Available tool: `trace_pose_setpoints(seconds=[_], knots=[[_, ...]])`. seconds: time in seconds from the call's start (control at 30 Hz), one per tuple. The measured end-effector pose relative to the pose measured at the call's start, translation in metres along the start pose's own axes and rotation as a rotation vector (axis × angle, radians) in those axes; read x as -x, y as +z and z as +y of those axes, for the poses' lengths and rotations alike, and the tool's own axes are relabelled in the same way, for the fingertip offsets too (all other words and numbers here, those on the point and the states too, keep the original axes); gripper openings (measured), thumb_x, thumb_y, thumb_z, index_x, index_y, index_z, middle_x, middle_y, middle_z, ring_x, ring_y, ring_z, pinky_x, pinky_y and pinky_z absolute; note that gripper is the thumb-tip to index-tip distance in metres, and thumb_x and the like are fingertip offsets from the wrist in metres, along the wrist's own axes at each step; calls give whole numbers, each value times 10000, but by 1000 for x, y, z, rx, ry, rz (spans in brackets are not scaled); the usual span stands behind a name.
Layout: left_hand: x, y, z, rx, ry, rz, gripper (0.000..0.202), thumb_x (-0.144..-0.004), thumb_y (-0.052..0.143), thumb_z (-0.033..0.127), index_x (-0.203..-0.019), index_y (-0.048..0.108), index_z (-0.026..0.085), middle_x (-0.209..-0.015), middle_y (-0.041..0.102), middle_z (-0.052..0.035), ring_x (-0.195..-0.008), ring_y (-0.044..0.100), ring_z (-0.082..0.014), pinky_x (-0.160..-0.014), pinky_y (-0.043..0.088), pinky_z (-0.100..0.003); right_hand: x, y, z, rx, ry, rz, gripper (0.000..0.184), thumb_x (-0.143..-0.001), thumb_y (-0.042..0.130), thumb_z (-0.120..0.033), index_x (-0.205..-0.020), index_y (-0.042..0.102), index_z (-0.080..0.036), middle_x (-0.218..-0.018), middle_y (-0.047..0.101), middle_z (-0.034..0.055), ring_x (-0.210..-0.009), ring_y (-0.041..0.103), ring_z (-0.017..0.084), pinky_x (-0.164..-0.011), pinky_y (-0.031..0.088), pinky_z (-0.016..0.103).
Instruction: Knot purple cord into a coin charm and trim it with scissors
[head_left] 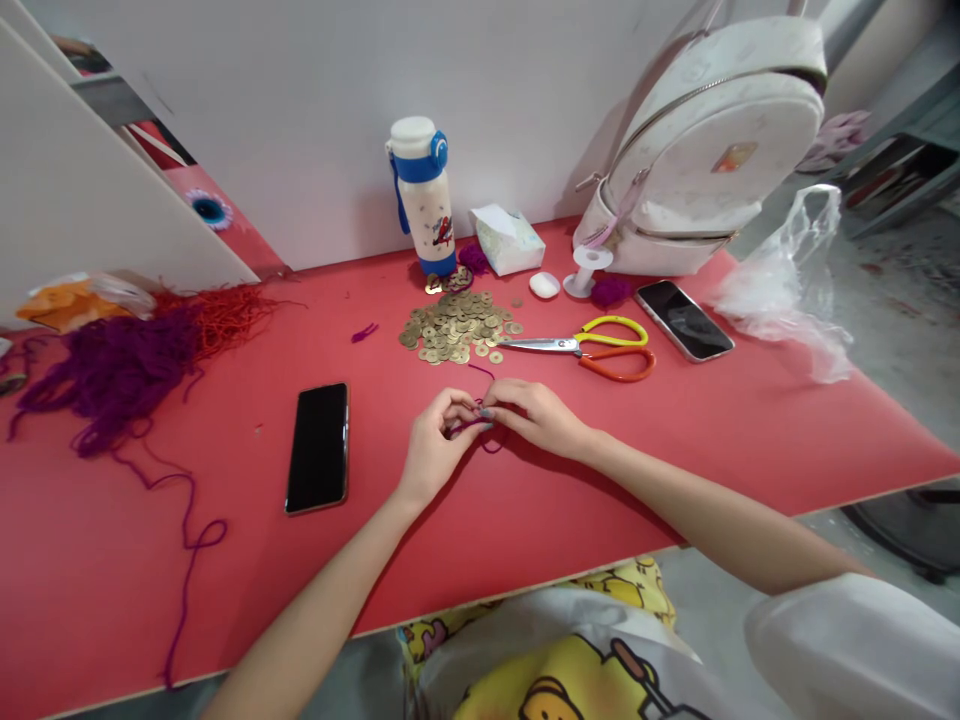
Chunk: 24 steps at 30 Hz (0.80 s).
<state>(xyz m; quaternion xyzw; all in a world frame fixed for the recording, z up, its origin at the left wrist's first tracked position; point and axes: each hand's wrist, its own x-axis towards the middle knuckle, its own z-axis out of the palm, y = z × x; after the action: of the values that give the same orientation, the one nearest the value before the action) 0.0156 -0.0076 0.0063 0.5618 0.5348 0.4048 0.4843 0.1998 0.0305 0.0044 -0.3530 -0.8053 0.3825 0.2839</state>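
My left hand (442, 440) and my right hand (536, 415) meet over the middle of the red table, fingertips pinched together. Between them runs a thin purple cord (491, 447), looped below the fingers, with a loose end pointing up toward the coins. Both hands are closed on this cord; whether a coin is also in the fingers is hidden. Just beyond lies a heap of brass-coloured coins with holes (457, 325). Scissors (577, 345) with one yellow and one orange handle lie right of the heap, blades touching its edge.
A dark phone (319, 447) lies left of my hands, another phone (686, 320) at right. A purple yarn tangle (120, 375) trails a strand leftward. Along the back stand a bottle (425, 200), a tissue pack (510, 240), a spool (589, 270), and a white backpack (705, 150). A plastic bag (799, 285) hangs rightward.
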Motion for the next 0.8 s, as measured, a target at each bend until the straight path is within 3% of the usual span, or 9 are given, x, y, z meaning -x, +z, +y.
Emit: trace_pose_setpoints(seconds=[0.17,0.4,0.8], knots=[[0,0,0,-171,50,-77,186,-794,700,257,-906,559,210,-693,575,50,-572,467,-94,-569,363,-213,0,-1,-3,-227,116,56,231,-965,489,-321,-796,557,-181,-654,575,-26,-575,526,118,-598,405,241],[-1,0,-4,-262,97,-161,160,-837,648,261,-959,555,215,-685,564,51,-585,463,-107,-591,371,-221,0,0,-3,-499,160,113,318,-940,537,-456,-777,534,-183,-640,516,-45,-456,439,78,-463,366,216],[-1,-1,-7,-399,159,-234,184,-855,619,221,-1029,561,229,-739,635,27,-649,580,-149,-618,392,-237,-1,1,-1,-506,112,140,412,-917,536,-565,-747,526,-189,-653,522,-26,-510,418,91,-494,357,229]])
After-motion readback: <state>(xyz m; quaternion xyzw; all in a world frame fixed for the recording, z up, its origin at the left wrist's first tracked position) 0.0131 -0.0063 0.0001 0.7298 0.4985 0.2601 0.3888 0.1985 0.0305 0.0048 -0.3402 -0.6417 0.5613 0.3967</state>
